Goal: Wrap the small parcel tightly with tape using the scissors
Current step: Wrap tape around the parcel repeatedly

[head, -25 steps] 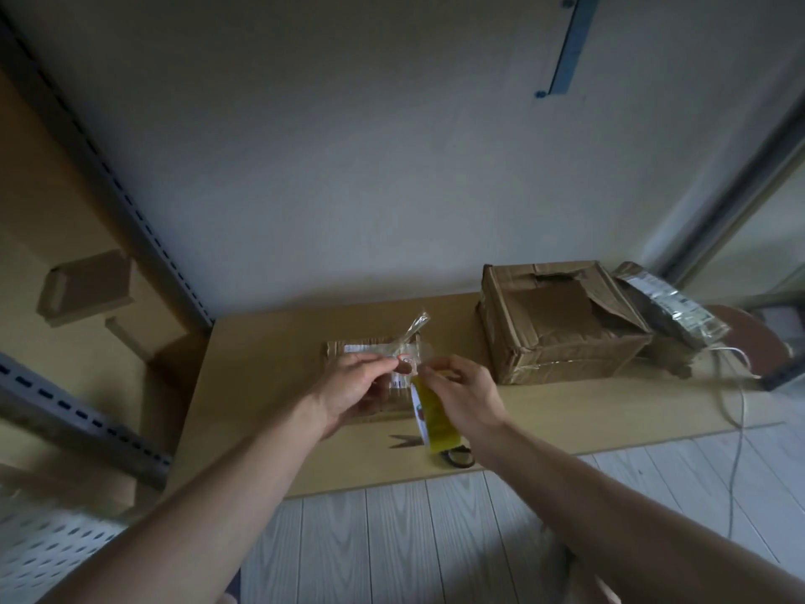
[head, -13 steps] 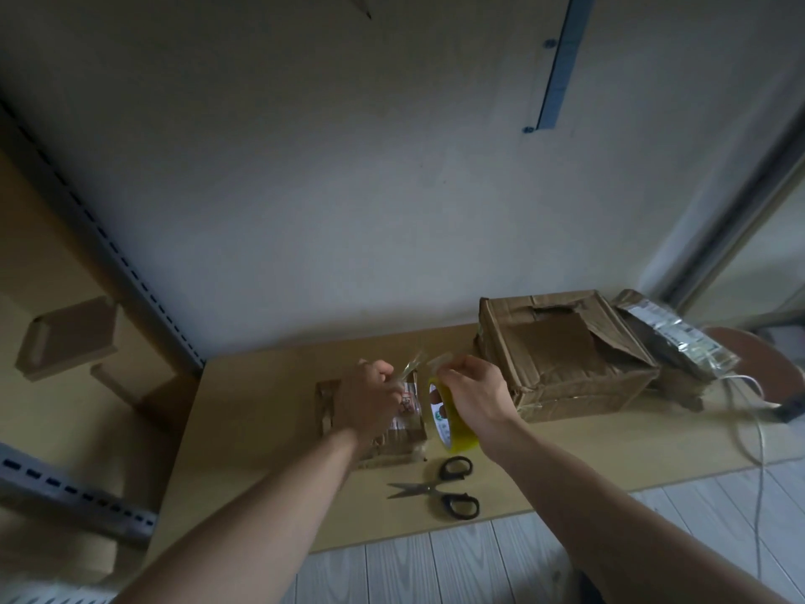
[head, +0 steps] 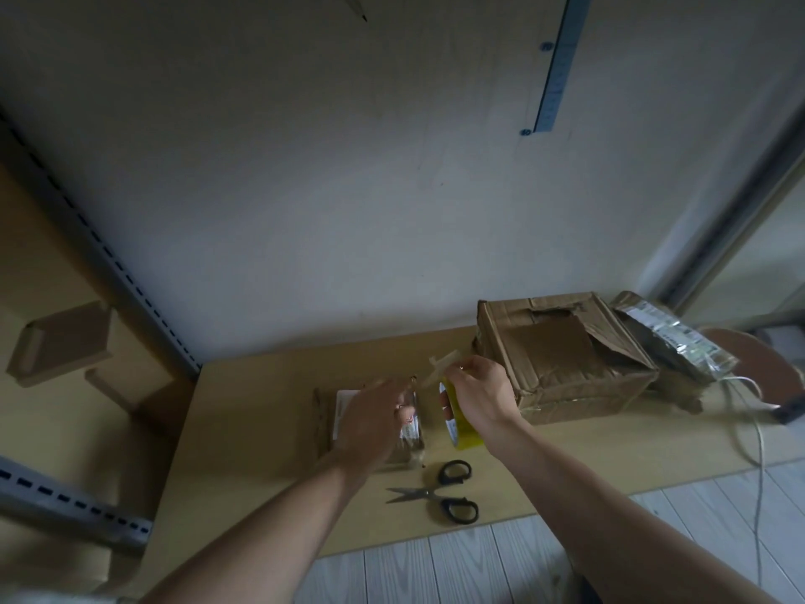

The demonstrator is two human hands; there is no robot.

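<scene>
**Inspector:** Parcel status?

**Me:** Small brown cardboard parcel (head: 374,422) lies flat on the pale wooden worktop (head: 252,411), under my left hand (head: 370,422), fingers spread, blurred. My right hand (head: 477,396) grips the yellow tape roll (head: 457,422), pinching its loose clear end (head: 442,368).

**Inspector:** Risks?

**Me:** The free end may fold onto itself; the parcel may slide if unpinned. The black-handled scissors (head: 438,492) lie near, untouched.
</scene>
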